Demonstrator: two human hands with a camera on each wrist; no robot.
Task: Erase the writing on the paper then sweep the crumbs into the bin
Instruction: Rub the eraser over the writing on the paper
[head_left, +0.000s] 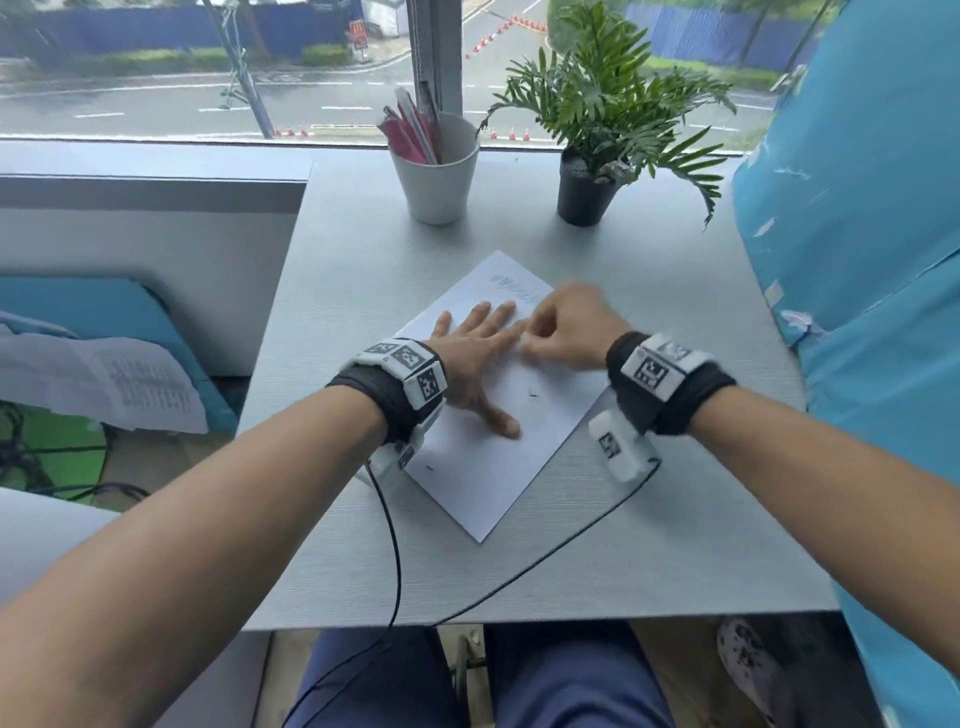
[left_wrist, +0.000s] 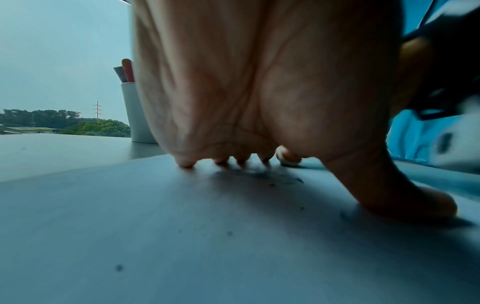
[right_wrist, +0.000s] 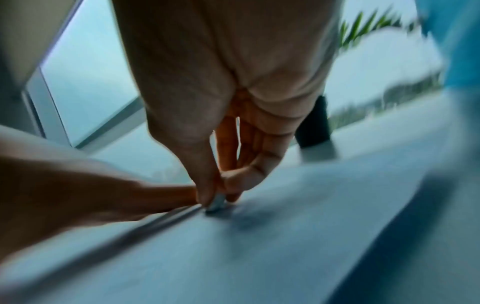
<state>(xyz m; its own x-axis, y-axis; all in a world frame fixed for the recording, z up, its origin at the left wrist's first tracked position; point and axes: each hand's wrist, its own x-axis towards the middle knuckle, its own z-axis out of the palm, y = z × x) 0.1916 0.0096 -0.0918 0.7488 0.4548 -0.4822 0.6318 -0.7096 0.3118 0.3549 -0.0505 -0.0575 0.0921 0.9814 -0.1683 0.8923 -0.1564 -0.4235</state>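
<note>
Paper (head_left: 483, 467): head view; lies at an angle mid-desk (head_left: 675, 545), faint writing (head_left: 511, 286) left at far corner.
Left hand (head_left: 475, 364): flat, fingers spread, pressing the sheet down.
Right hand (head_left: 569, 330): blurred, fingers pinched together at the writing.
Cup (head_left: 441, 176): white, holds pens; plant pot (head_left: 584, 195) beside it. No bin visible.
Crumbs (left_wrist: 272, 181): left wrist view; dark specks under the fingertips (left_wrist: 185, 163).
Eraser (right_wrist: 215, 203): right wrist view; small grey piece gripped between thumb and fingers, on the sheet.
Risk: hard rubbing could crease or tear the sheet if the pressing hand slips; crumbs could scatter off the desk.

Soft window daylight — right-wrist view motion-blurred
</note>
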